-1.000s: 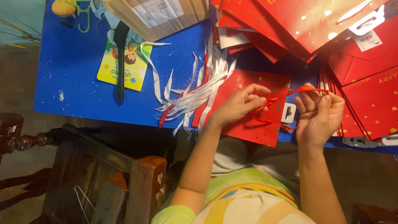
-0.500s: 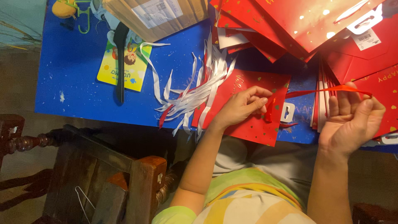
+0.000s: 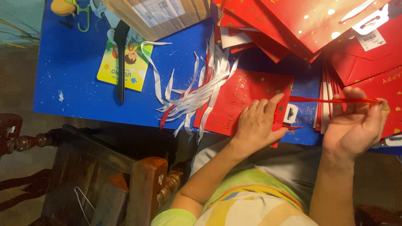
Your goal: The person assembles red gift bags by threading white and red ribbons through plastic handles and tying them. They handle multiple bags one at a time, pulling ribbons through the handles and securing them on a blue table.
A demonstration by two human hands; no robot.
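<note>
Pressing down flat, the left hand [image 3: 256, 125] pins a red paper gift bag with gold lettering [image 3: 243, 100] against the blue paint-speckled surface [image 3: 75, 83], fingers spread wide across the bag's lower edge. The right hand [image 3: 356, 123] is pinched shut on a thin red ribbon [image 3: 331, 100], drawn taut from the bag out to the right. Just left of the bag lies a tangle of white and red ribbon strips [image 3: 197, 94]. More red bags [image 3: 318, 25] are heaped above, and a black comb [image 3: 121, 58] rests across a yellow card [image 3: 119, 69].
</note>
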